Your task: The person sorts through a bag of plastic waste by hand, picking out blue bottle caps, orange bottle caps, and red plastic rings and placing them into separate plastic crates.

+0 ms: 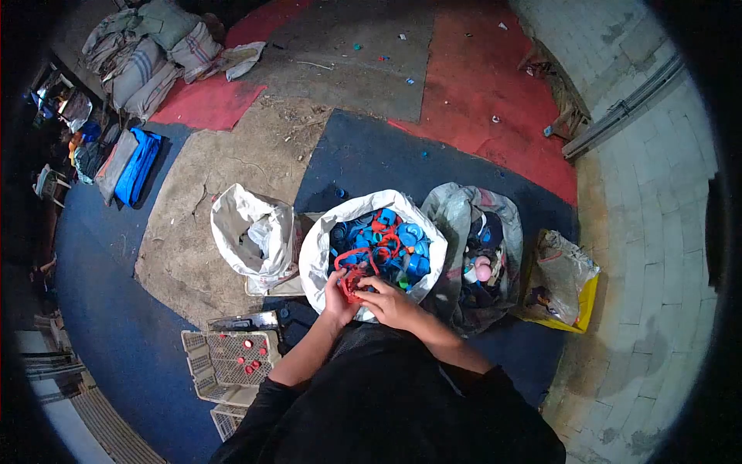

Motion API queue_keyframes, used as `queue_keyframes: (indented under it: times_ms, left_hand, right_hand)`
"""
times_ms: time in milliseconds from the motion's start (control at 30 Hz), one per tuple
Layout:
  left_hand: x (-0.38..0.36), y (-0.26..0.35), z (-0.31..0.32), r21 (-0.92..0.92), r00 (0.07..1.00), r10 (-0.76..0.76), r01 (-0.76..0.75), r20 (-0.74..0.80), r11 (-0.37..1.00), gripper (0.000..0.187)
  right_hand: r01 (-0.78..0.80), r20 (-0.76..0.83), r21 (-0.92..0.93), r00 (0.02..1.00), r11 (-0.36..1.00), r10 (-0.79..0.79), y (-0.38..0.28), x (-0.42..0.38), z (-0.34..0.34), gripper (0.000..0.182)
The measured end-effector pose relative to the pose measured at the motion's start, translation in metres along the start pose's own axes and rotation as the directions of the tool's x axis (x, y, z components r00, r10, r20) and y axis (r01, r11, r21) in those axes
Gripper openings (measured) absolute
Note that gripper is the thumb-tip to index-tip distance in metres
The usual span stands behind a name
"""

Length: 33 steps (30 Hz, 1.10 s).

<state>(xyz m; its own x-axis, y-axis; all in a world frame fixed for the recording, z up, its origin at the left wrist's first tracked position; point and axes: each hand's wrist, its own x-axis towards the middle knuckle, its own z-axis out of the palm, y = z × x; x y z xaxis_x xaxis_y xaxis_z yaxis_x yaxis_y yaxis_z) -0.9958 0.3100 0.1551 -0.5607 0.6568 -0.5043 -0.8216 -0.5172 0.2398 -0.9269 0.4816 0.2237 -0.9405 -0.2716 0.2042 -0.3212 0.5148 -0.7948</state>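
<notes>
Both hands are over the near rim of a white sack (pixel 311 267) filled with blue and red plastic pieces (pixel 413 246). My left hand (pixel 338 300) is closed around a red plastic piece (pixel 352 280) with a loop standing up from it. From the right, my right hand (pixel 385 303) has its fingers on the same red piece, near its lower part. The finer shape of the piece is partly hidden by the fingers.
Left of the sack stands another white sack (pixel 232 251); to the right are a translucent sack (pixel 440 213) with mixed items and a yellow bag (pixel 583 313) by the wall. A crate (pixel 202 363) with red caps lies lower left. Stacked sacks (pixel 143 73) are at the upper left.
</notes>
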Motion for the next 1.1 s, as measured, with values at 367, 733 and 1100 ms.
queue_keyframes:
  times_ms: [367,733,1100]
  left_hand:
    - [-0.024,0.017,0.007,-0.091,0.997,0.044,-0.039,0.060,0.995,0.072]
    - [-0.034,0.023,-0.043,0.110,0.989,0.136,-0.129,-0.062,0.986,0.058]
    - [-0.044,0.017,-0.032,0.086,0.978,0.198,-0.193,-0.059,0.977,0.064]
  right_hand:
    - [-0.307,-0.366,-0.057,0.892,0.950,0.266,0.065,0.009,-0.024,0.028]
    - [-0.445,-0.217,-0.020,0.876,0.895,0.431,0.113,0.015,-0.025,0.024]
    - [-0.360,-0.172,-0.566,0.931,0.741,0.321,0.097,-0.013,-0.010,0.043]
